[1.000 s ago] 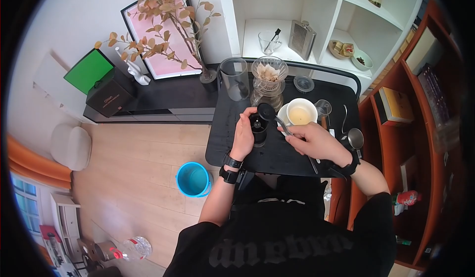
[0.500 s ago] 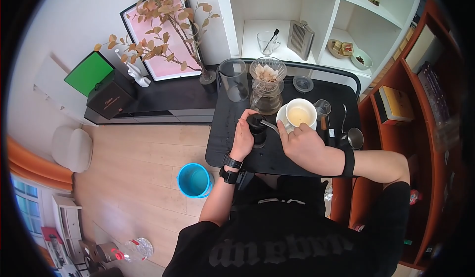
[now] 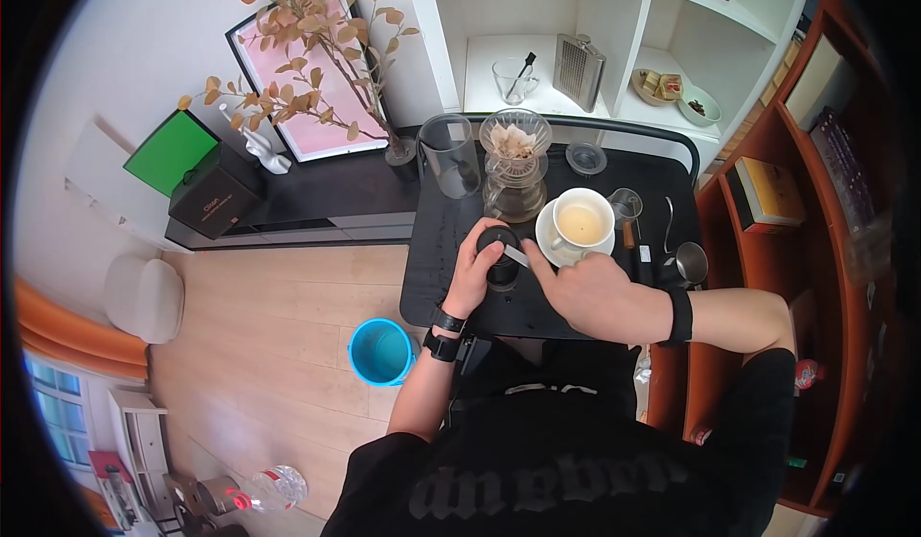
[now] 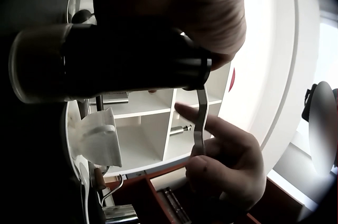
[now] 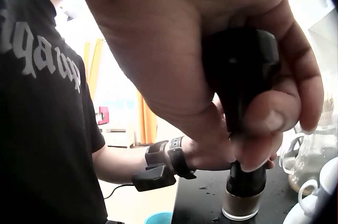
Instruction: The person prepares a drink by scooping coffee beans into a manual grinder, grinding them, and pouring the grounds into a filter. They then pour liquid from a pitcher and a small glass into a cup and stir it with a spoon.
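Observation:
My left hand is wrapped around the body of a black hand coffee grinder, which stands upright near the tray's front edge. The grinder's lid sits on its top, and a silver crank handle sticks out sideways. At the far end of the crank, the fingers of my right hand hold the black knob. Just behind the right hand is a white cup with pale yellowish liquid, on a saucer. The grinder's clear lower jar shows in the left wrist view.
Behind the grinder stand a glass server with a dripper and filter, and a tall clear canister. A round lid, a small glass with a wooden handle and a metal scoop lie rightward. A blue bucket is on the floor.
The grinder's lid with its crank was tilted above the open top and now lies flat on it. My right hand has shifted from gripping the crank's side to its knob end.

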The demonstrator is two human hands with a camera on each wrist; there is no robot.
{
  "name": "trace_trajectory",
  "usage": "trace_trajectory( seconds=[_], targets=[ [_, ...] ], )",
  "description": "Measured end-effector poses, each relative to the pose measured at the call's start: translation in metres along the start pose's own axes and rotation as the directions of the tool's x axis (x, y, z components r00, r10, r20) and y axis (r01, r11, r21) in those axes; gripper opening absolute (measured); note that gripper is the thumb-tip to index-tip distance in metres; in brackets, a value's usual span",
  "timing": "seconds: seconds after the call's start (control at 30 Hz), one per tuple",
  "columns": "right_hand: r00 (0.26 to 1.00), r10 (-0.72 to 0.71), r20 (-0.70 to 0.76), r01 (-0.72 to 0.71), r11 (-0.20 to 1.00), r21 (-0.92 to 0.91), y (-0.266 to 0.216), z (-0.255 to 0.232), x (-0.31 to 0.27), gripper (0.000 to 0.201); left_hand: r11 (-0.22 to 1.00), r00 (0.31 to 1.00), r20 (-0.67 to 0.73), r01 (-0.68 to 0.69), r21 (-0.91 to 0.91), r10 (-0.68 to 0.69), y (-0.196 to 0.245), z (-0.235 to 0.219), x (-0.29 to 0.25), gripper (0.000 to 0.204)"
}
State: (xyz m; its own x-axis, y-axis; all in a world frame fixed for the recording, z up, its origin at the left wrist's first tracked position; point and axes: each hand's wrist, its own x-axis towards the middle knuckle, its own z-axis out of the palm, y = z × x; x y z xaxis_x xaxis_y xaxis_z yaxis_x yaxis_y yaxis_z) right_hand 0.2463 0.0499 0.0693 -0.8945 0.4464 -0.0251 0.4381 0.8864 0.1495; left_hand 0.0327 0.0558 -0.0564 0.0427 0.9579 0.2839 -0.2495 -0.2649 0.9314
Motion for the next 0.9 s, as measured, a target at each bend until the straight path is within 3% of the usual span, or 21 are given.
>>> trace_trajectory(
  seconds=[0.07,0.17,0.53,0.63,0.77,0.87,0.9],
  targets=[
    [0.994,-0.035,-0.1,0.043,0.996,0.074,0.0,-0.006,-0.001,0.087,1.0,1.0,0.001,0.01,-0.007,-0.01,0.006,0.003,0.002,0.025],
    [0.993,-0.016,-0.116,0.027,0.996,0.091,-0.001,0.004,0.0,0.09,0.999,0.999,-0.007,0.031,-0.013,-0.031,0.016,0.009,0.002,0.029],
    [0.997,0.041,-0.068,-0.032,0.991,0.129,-0.013,-0.003,0.002,0.084,0.998,0.999,-0.03,0.039,0.059,-0.037,0.011,0.009,0.002,0.046],
    [0.994,0.058,-0.097,-0.044,0.989,0.141,-0.012,0.0,-0.001,0.083,0.999,0.999,0.012,-0.038,-0.011,0.038,0.008,0.006,-0.005,0.04],
    [0.989,0.092,-0.111,-0.069,0.978,0.196,-0.008,0.001,-0.006,0.081,0.933,0.989,0.109,-0.132,0.334,0.101,0.02,0.004,-0.014,0.068],
    [0.988,0.122,-0.09,-0.092,0.954,0.285,0.002,-0.001,-0.013,0.077,0.79,0.994,0.097,-0.023,0.613,-0.046,-0.026,-0.024,-0.034,0.062],
    [0.991,0.13,-0.039,-0.109,0.933,0.343,0.005,-0.005,-0.016,0.075,0.806,0.999,0.049,-0.017,0.592,-0.015,-0.038,-0.027,-0.042,0.058]
  ],
)
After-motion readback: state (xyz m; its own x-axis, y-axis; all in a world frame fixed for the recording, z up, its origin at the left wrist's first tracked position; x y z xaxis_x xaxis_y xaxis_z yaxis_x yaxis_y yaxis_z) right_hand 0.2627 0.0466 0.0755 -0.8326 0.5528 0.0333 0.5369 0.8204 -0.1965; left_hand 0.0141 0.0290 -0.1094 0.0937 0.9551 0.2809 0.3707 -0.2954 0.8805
